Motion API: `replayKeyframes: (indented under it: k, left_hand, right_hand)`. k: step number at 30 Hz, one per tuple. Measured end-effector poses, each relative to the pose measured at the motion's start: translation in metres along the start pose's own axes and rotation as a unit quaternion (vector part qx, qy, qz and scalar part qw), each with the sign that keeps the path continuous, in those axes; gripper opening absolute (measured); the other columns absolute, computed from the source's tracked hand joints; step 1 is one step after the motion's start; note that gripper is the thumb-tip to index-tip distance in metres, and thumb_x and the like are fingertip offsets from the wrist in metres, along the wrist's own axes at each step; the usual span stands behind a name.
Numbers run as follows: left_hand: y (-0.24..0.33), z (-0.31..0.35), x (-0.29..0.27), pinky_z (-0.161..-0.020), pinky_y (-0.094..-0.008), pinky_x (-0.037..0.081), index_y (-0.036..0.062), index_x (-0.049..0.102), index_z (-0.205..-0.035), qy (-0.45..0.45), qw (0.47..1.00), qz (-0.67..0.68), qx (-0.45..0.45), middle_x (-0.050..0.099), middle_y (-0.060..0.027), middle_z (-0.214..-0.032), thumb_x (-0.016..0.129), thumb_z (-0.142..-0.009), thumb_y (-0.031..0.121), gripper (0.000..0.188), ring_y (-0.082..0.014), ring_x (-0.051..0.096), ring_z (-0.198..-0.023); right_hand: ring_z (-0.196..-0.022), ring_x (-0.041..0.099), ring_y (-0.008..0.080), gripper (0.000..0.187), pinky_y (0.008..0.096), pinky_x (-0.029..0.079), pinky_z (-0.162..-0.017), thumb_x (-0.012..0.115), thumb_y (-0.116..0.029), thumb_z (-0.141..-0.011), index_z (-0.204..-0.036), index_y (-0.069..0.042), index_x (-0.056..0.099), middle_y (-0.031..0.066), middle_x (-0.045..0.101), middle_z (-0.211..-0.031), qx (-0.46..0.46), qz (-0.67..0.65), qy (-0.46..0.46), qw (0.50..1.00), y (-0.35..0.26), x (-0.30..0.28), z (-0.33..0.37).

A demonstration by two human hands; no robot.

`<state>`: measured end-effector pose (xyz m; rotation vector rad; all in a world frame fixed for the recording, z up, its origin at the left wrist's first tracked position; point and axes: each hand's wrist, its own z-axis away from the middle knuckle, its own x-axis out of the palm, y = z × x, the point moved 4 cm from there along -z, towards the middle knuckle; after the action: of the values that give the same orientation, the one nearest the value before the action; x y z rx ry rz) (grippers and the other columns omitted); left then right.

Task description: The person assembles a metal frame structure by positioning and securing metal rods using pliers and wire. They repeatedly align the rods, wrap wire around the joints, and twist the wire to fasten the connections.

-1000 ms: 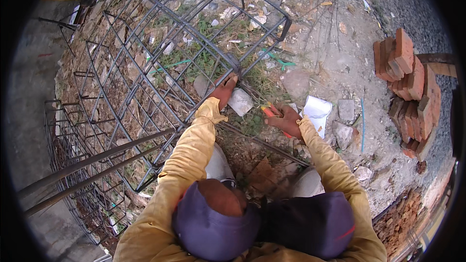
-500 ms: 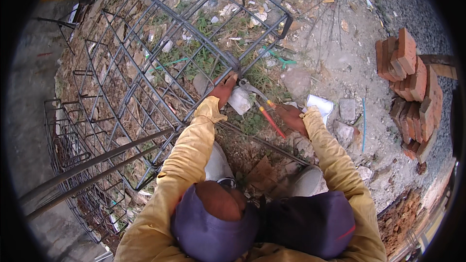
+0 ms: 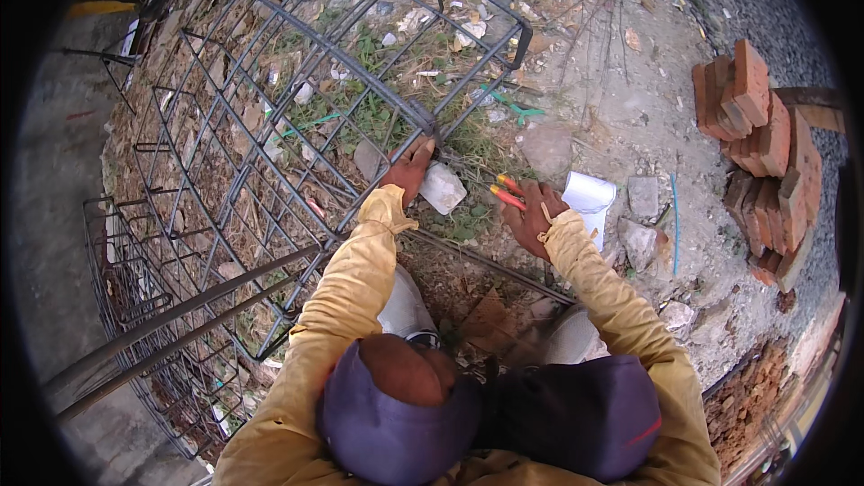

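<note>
My left hand (image 3: 409, 169) is closed on the near corner of a steel rebar cage (image 3: 346, 67), its fingertips by a dark joint where bars meet. Closed around the red and yellow handles of a pair of pincers (image 3: 509, 196) is my right hand (image 3: 533, 219). The pincers' handles lie close together and point toward that same cage corner; their grey jaws are hard to make out against the grass. A whitish stone (image 3: 443, 187) lies on the ground between my two hands. Just right of my right hand is a curled white sheet of paper (image 3: 589, 195).
Stacked red bricks (image 3: 756, 126) stand at the right. Two long dark bars (image 3: 180, 315) stick out to the lower left beside more rebar cages (image 3: 135, 342). A thin bar (image 3: 490, 265) lies before my knees. Rubble, a grey block (image 3: 643, 196) and a blue strip (image 3: 675, 229) lie rightward.
The pincers' handles, spread apart before, are now squeezed together in my right hand, which has shifted slightly left. My left hand stays at the cage corner.
</note>
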<state>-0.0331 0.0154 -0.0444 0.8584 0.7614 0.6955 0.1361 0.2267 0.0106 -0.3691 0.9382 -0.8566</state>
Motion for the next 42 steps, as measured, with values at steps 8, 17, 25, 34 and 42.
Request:
replayKeyframes:
  k: [8, 17, 25, 34, 42]
  left_hand:
    - [0.001, 0.001, -0.006, -0.097, -0.0319, 0.042, 0.0006, 0.063, -0.121, 0.015, 0.996, -0.086, 0.005, 0.067, -0.0105, -0.114, 0.054, -0.099, 0.035, 0.041, -0.0198, 0.059, -0.109]
    - [0.007, 0.007, -0.001, -0.097, -0.0312, 0.042, 0.001, 0.061, -0.124, 0.003, 1.0, -0.007, 0.002, 0.066, -0.009, -0.116, 0.054, -0.1, 0.033, 0.041, -0.0178, 0.058, -0.106]
    - [-0.013, -0.004, -0.003, -0.098, -0.0298, 0.041, 0.0033, 0.062, -0.125, -0.02, 1.0, -0.023, -0.003, 0.066, -0.0063, -0.116, 0.053, -0.101, 0.032, 0.038, -0.016, 0.057, -0.107]
    - [0.005, 0.009, -0.002, -0.087, -0.0278, 0.043, 0.0007, 0.065, -0.118, 0.009, 0.998, 0.05, -0.024, 0.065, -0.0016, -0.1, 0.057, -0.099, 0.032, 0.038, -0.0112, 0.054, -0.093]
    - [0.009, 0.009, 0.0, -0.084, -0.0276, 0.044, 0.0006, 0.066, -0.117, 0.022, 0.999, 0.041, -0.021, 0.064, 0.0008, -0.098, 0.06, -0.097, 0.033, 0.039, -0.01, 0.053, -0.09]
  right_hand:
    - [-0.079, 0.064, 0.0338, 0.081, 0.0427, 0.052, -0.07, 0.036, -0.071, -0.093, -0.112, 0.005, 0.056, 0.0214, 0.064, -0.084, 0.065, -0.198, -0.183, 0.961, 0.009, 0.004, -0.017]
    - [-0.059, 0.061, 0.0179, 0.07, 0.0337, 0.05, -0.051, 0.056, -0.063, -0.089, -0.113, 0.003, 0.055, 0.0105, 0.064, -0.077, 0.05, -0.201, -0.141, 0.968, 0.01, 0.007, -0.029]
    - [-0.043, 0.049, 0.0165, 0.062, 0.0306, 0.044, -0.044, 0.075, -0.038, -0.084, -0.125, -0.001, 0.047, 0.0065, 0.056, -0.067, 0.16, -0.521, -0.359, 0.757, 0.02, 0.033, -0.017]
    - [-0.077, 0.066, 0.0396, 0.058, 0.0445, 0.05, -0.067, 0.056, -0.047, -0.094, -0.121, 0.003, 0.049, 0.0248, 0.062, -0.09, -0.067, 0.053, 0.073, 0.994, 0.002, -0.003, 0.01]
    - [-0.07, 0.061, 0.0217, 0.068, 0.0374, 0.051, -0.063, 0.044, -0.065, -0.095, -0.125, -0.004, 0.051, 0.0131, 0.063, -0.087, 0.17, -0.535, -0.403, 0.723, 0.036, 0.017, -0.012]
